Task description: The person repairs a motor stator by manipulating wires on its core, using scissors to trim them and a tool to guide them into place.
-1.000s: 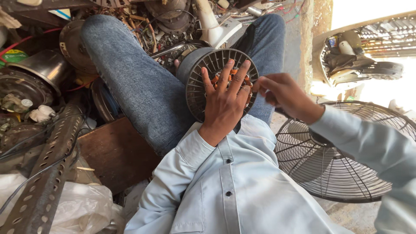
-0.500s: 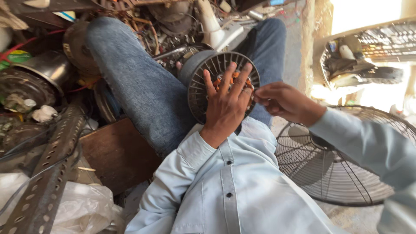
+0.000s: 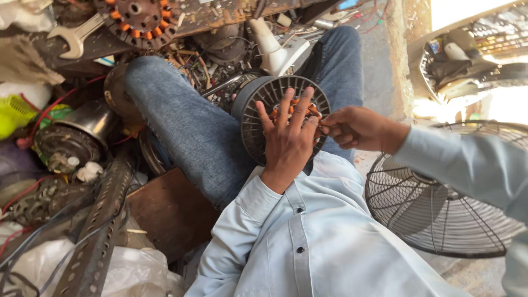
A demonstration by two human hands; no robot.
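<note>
Head view, looking down over a pale blue shirt and blue-jeaned legs. Left hand spread flat, fingers splayed, palm pressed on the open face of a dark ribbed fan motor housing propped between the knees; not clenched, steadying rather than gripping. Copper-orange windings visible between the splayed fingers, inside the housing. Right hand just beside the left, at the housing's right rim, fingertips pinched together on something small and thin; what is pinched too small to tell. Right sleeve running off toward the lower right edge.

Below and to the right of the right hand: round wire fan guard, lying flat on the floor. Beyond the left hand, above the housing: white plastic part among tangled wires and scrap. Far beyond, at the top edge: round stator with orange coils, with an open-ended spanner just to its left. Well to the left of the left hand: dark motor body with a shiny metal shell behind it, a green plastic piece further left. Nearer, lower left: perforated metal angle strip lying across clear plastic sheeting; brown board just under the left thigh.
</note>
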